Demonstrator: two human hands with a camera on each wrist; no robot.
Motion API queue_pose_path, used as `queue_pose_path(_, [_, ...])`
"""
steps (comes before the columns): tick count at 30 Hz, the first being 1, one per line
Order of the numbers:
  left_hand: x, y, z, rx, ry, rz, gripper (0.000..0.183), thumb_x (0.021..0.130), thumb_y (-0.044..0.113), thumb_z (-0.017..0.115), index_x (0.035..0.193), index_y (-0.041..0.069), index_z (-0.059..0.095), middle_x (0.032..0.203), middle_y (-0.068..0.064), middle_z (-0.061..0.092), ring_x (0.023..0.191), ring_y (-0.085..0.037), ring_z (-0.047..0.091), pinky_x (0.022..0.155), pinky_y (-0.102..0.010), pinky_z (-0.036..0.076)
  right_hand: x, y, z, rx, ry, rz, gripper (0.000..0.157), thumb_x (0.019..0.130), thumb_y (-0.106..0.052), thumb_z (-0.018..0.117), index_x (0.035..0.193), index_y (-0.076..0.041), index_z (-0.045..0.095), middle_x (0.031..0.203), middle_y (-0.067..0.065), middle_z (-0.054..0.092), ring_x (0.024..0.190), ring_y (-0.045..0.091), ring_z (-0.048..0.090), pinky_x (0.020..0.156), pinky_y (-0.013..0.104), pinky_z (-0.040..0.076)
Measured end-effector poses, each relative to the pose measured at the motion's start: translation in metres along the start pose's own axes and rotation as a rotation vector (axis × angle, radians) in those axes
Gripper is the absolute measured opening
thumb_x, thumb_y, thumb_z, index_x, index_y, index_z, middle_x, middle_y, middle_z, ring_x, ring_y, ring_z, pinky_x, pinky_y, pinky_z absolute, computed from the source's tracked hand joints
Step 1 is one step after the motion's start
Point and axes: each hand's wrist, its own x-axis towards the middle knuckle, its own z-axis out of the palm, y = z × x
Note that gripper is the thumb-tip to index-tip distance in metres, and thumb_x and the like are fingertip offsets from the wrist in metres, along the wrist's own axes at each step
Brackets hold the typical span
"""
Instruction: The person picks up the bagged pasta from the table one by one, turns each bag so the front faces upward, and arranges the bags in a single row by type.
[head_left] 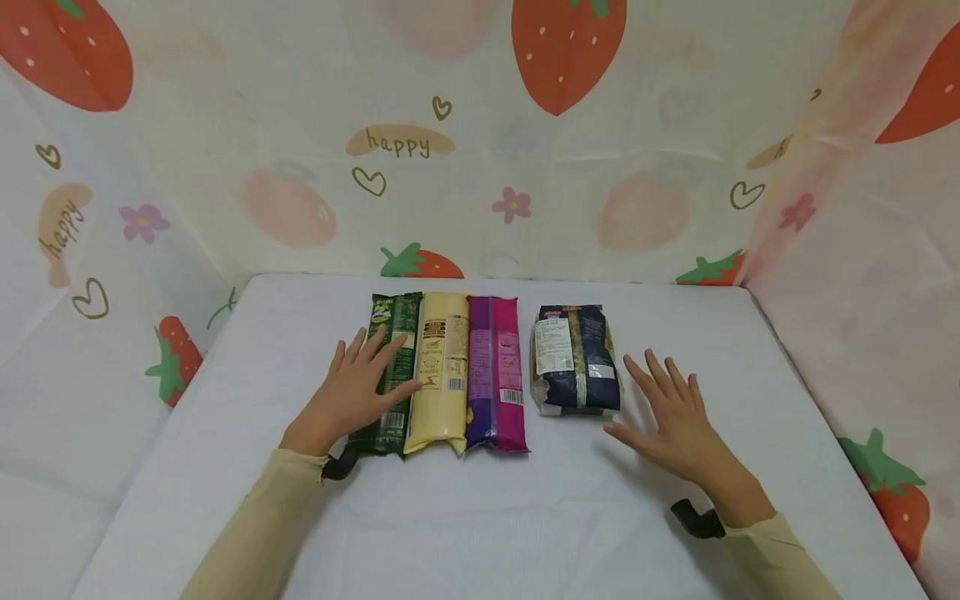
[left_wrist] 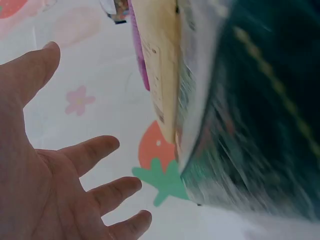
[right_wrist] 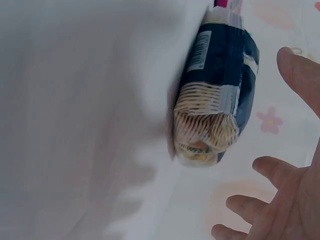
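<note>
Side by side on the white table lie three long packets: a dark green one (head_left: 397, 367), a pale yellow one (head_left: 441, 367) and a purple and pink one (head_left: 498, 375). To their right is a shorter, dark blue bag (head_left: 588, 358) with a white label; its striped, partly see-through end faces the right wrist camera. My left hand (head_left: 358, 387) spreads its fingers above the green packet and holds nothing. In the left wrist view that packet (left_wrist: 260, 115) looms close beside the palm. With fingers apart, my right hand (head_left: 675, 421) hovers just right of the blue bag (right_wrist: 215, 65), not touching it.
The table (head_left: 487, 533) is covered in white cloth. Behind it and at both sides hang curtains (head_left: 465, 200) printed with strawberries, flowers and hearts. A dark strap piece (head_left: 697, 518) sits at the right wrist, another (head_left: 341, 463) at the left.
</note>
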Motion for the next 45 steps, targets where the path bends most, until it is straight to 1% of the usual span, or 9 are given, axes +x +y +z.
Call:
queue_pose_path(5, [0.01,0.008,0.003,0.01,0.001,0.033,0.09,0.103,0.069,0.057,0.173,0.019,0.028,0.178,-0.021,0.014,0.163,-0.05,0.005,0.128,-0.07,0.0,0.004,-0.002,0.003,0.005,-0.007,-0.006,0.104,0.092,-0.062,0.077,0.173,-0.022,0.024,0.178,0.022,0.014,0.162,0.053,0.008,0.124,0.078,0.004])
queue_pose_path(8, [0.015,0.013,0.005,0.003,-0.001,0.052,0.089,0.103,0.067,0.059,0.172,0.019,0.028,0.178,-0.021,0.015,0.163,-0.05,0.006,0.129,-0.07,0.0,0.007,-0.004,0.005,0.002,-0.013,-0.01,0.104,0.092,-0.063,0.076,0.173,-0.021,0.025,0.178,0.022,0.014,0.162,0.053,0.008,0.124,0.078,0.004])
queue_pose_path(14, [0.027,0.023,0.008,0.004,-0.018,0.075,0.09,0.103,0.07,0.055,0.173,0.022,0.026,0.178,-0.02,0.018,0.163,-0.049,0.008,0.129,-0.07,0.003,0.012,-0.007,0.008,-0.003,-0.019,-0.027,0.106,0.091,-0.065,0.076,0.173,-0.021,0.025,0.178,0.021,0.013,0.162,0.052,0.009,0.125,0.077,0.003])
queue_pose_path(20, [0.038,0.035,0.009,-0.014,-0.014,0.106,0.088,0.103,0.068,0.058,0.172,0.02,0.029,0.176,-0.019,0.024,0.162,-0.05,0.012,0.13,-0.067,0.003,0.015,-0.012,0.009,0.013,-0.015,-0.04,0.107,0.09,-0.063,0.079,0.172,-0.02,0.025,0.178,0.022,0.015,0.162,0.053,0.009,0.125,0.076,0.003])
queue_pose_path(28, [0.053,0.051,0.013,-0.017,-0.031,0.162,0.084,0.106,0.064,0.056,0.172,0.019,0.03,0.177,-0.017,0.023,0.164,-0.044,0.012,0.13,-0.067,0.004,0.02,-0.016,0.009,0.01,-0.014,-0.053,0.107,0.091,-0.063,0.078,0.172,-0.019,0.025,0.178,0.021,0.016,0.162,0.052,0.01,0.126,0.075,0.005])
queue_pose_path(33, [0.066,0.064,0.012,0.008,-0.052,0.182,0.085,0.106,0.065,0.055,0.172,0.018,0.028,0.177,-0.016,0.024,0.164,-0.043,0.014,0.131,-0.064,0.008,0.024,-0.018,0.01,0.005,-0.035,-0.044,0.109,0.091,-0.066,0.077,0.174,-0.022,0.021,0.179,0.02,0.014,0.162,0.051,0.009,0.126,0.074,0.005])
queue_pose_path(36, [0.072,0.069,0.014,0.012,-0.07,0.183,0.087,0.106,0.067,0.053,0.173,0.018,0.026,0.177,-0.016,0.023,0.164,-0.041,0.014,0.132,-0.061,0.008,0.026,-0.019,0.011,0.005,-0.041,-0.04,0.111,0.09,-0.067,0.077,0.174,-0.022,0.02,0.179,0.019,0.013,0.162,0.051,0.008,0.127,0.074,0.005])
queue_pose_path(40, [0.079,0.076,0.016,-0.01,-0.076,0.19,0.087,0.105,0.068,0.052,0.173,0.019,0.026,0.177,-0.016,0.023,0.165,-0.037,0.016,0.133,-0.058,0.006,0.028,-0.021,0.011,0.003,-0.038,-0.047,0.112,0.089,-0.069,0.077,0.174,-0.022,0.02,0.179,0.019,0.013,0.162,0.051,0.01,0.127,0.074,0.007])
queue_pose_path(45, [0.093,0.083,0.02,-0.024,-0.079,0.204,0.087,0.105,0.067,0.054,0.172,0.019,0.028,0.177,-0.015,0.025,0.164,-0.036,0.02,0.133,-0.056,0.009,0.03,-0.02,0.015,0.005,-0.034,-0.055,0.115,0.088,-0.068,0.079,0.174,-0.022,0.019,0.179,0.019,0.013,0.162,0.052,0.012,0.127,0.073,0.012])
